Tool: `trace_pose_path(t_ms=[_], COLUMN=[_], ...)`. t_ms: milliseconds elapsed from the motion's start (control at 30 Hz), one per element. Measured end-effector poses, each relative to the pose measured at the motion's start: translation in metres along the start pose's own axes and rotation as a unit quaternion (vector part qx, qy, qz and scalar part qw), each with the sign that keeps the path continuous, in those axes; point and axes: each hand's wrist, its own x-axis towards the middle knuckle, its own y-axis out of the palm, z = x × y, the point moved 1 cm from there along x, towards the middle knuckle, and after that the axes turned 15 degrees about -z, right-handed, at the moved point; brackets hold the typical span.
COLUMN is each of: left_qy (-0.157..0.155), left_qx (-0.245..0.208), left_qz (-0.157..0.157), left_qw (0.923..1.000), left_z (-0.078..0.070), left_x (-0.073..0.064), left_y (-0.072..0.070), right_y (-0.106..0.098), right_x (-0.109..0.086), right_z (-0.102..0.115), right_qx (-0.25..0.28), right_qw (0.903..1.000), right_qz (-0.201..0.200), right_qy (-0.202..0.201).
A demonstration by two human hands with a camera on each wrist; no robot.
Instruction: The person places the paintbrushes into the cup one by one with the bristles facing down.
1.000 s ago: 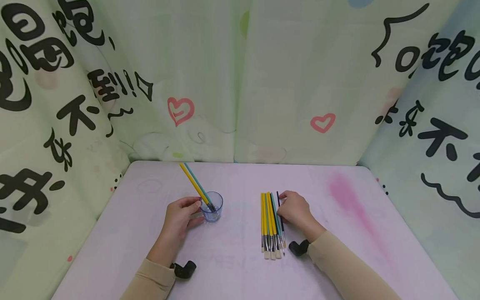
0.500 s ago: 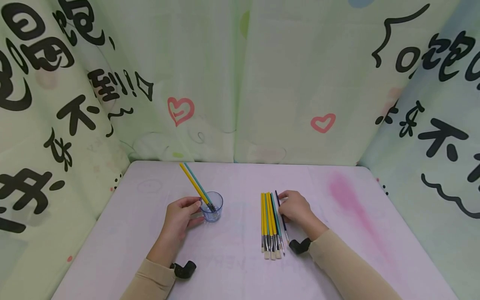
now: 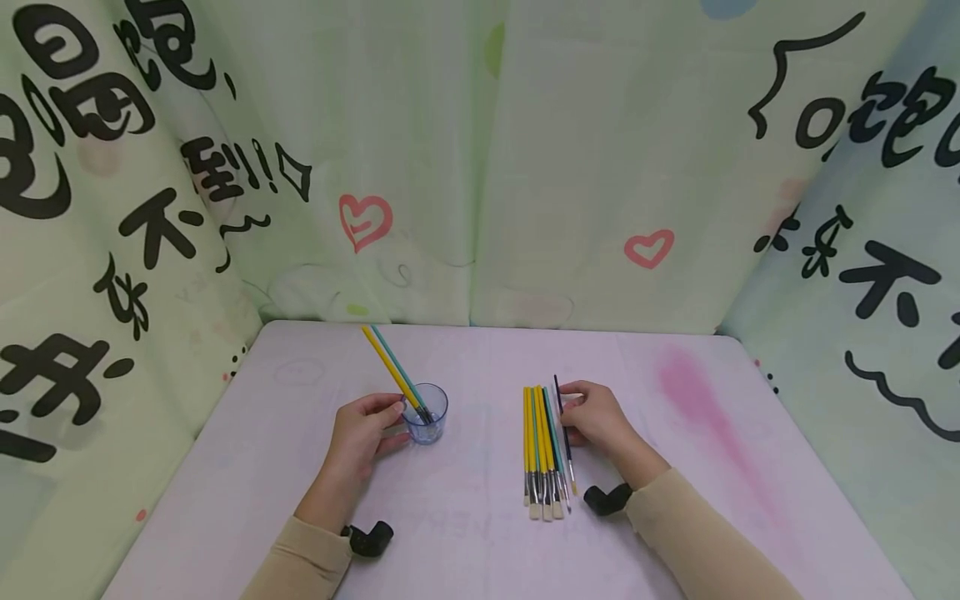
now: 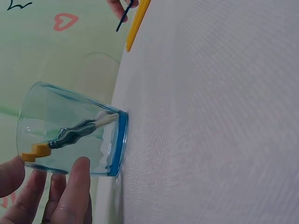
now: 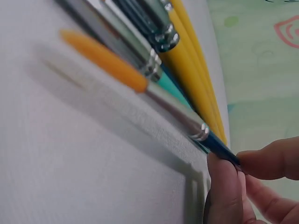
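Note:
My left hand (image 3: pixel 366 429) holds the side of a clear bluish cup (image 3: pixel 437 427) standing on the table, thumb by the rim. Inside lean a yellow paintbrush (image 3: pixel 388 357) and a teal one (image 3: pixel 392 352), bristles down. Between the thumb and fingers of my right hand (image 3: pixel 603 425) is a slim dark-handled paintbrush (image 3: pixel 567 450). Its orange bristles (image 5: pixel 103 58) point toward me and, in the right wrist view, stand off the table above their shadow. Just left of it lies a row of several paintbrushes (image 3: pixel 537 433) with yellow, teal and dark handles.
A pale pink tabletop (image 3: pixel 465 517) lies under everything, with a pink stain (image 3: pixel 697 392) at right. Printed curtains (image 3: pixel 562 167) enclose the back and both sides. Black devices (image 3: pixel 371 540) are worn at both wrists.
My right hand has drawn the dark paintbrush away from the row, slightly right and up, and its bristle end has lifted. The left hand and cup stay put.

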Motion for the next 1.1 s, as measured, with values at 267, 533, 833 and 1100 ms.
trace_pose_path(t_ms=[267,533,833,1100], left_qy=[0.001,0.003,0.005,0.008], left_qx=[0.003,0.01,0.011,0.01], left_qz=[0.002,0.001,0.001,0.001], left_qw=[1.0,0.9999,0.9999,0.9999], left_z=[-0.001,-0.001,0.0,0.0], left_x=[-0.001,-0.002,-0.001,-0.001], left_y=[0.001,0.0,0.001,0.0], right_y=[-0.003,-0.003,-0.002,0.001], right_x=[-0.005,-0.01,-0.018,-0.021], right_z=[0.006,0.016,0.026,0.03], right_qx=[0.047,0.093,0.13,0.153], right_qw=[0.9989,0.9955,0.9907,0.9862], right_qz=[0.002,0.001,0.001,0.002], right_qy=[0.0,-0.018,-0.039,-0.065])
